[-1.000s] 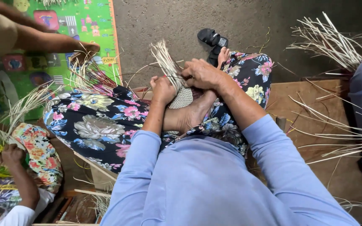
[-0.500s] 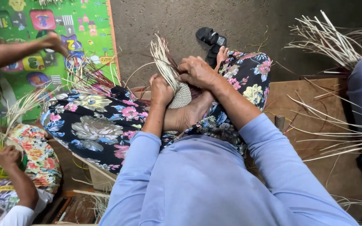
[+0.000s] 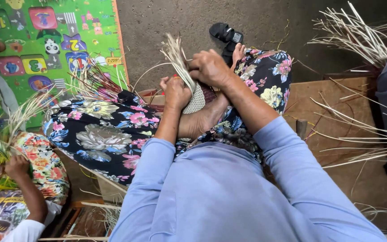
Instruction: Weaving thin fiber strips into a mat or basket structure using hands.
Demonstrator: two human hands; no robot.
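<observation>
A small pale woven piece (image 3: 196, 100) rests on my lap against my bare foot (image 3: 202, 122). A bundle of thin pale straw strips (image 3: 176, 54) stands up from it. My left hand (image 3: 176, 92) grips the woven piece and the base of the strips from the left. My right hand (image 3: 209, 68) closes over the strips and the piece's upper edge from the right. Both hands touch each other around the work. The weave's far side is hidden under my right hand.
A green play mat (image 3: 45, 40) lies at the upper left. Another person's hands (image 3: 5, 168) work green straw at the lower left. Loose straw bundles (image 3: 359, 40) spread at the right over a wooden board (image 3: 337, 103). A black sandal (image 3: 225, 35) lies on the concrete floor.
The other person's arm over the play mat has pulled away to the left edge. My hands shifted slightly upward on the strips, and the bundle tilts a little differently.
</observation>
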